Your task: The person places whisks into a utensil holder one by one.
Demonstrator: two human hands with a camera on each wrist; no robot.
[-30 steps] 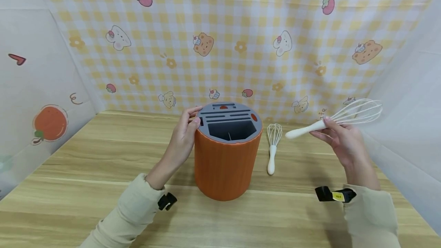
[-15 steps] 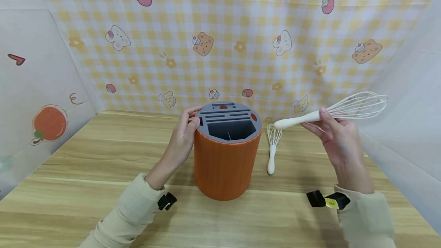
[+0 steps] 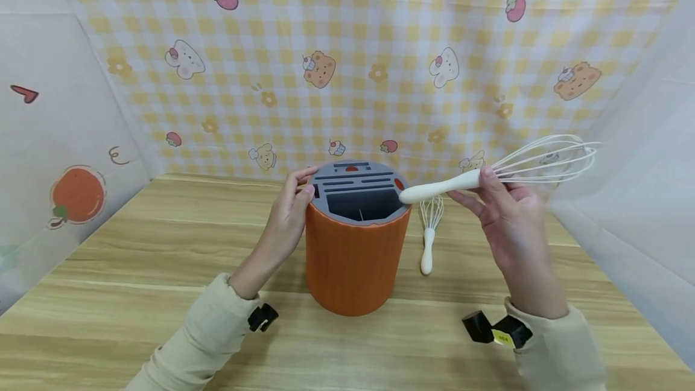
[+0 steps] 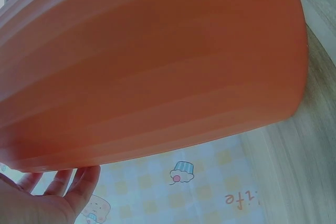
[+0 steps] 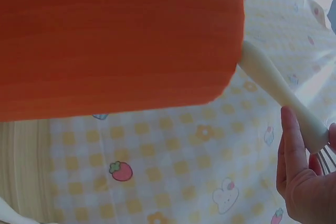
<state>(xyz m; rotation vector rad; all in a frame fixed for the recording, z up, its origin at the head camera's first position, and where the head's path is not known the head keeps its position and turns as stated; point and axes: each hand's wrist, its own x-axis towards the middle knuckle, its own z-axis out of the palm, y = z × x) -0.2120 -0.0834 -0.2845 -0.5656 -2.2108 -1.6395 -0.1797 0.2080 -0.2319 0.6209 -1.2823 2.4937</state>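
Note:
In the head view an orange round utensil holder [image 3: 355,264] with a grey slotted top [image 3: 355,183] stands upright on the table. My left hand [image 3: 288,207] holds its upper left side, thumb at the near part of the rim and fingers farther back. My right hand [image 3: 507,216] pinches a large white whisk [image 3: 450,184] where handle and wires meet. The whisk is almost level, its wires pointing right, its handle end over the right edge of the holder's top. In the right wrist view the whisk handle [image 5: 273,80] passes partly behind the orange wall.
A smaller white whisk [image 3: 428,246] lies on the wooden table [image 3: 217,222] just right of the holder, wires toward the back. A yellow checked cloth [image 3: 380,47] hangs behind, with white sheets [image 3: 641,155] at both sides.
My right hand has carried the large whisk leftward and slightly up, bringing its handle end from right of the small whisk to over the holder's edge. The left hand and holder have not moved.

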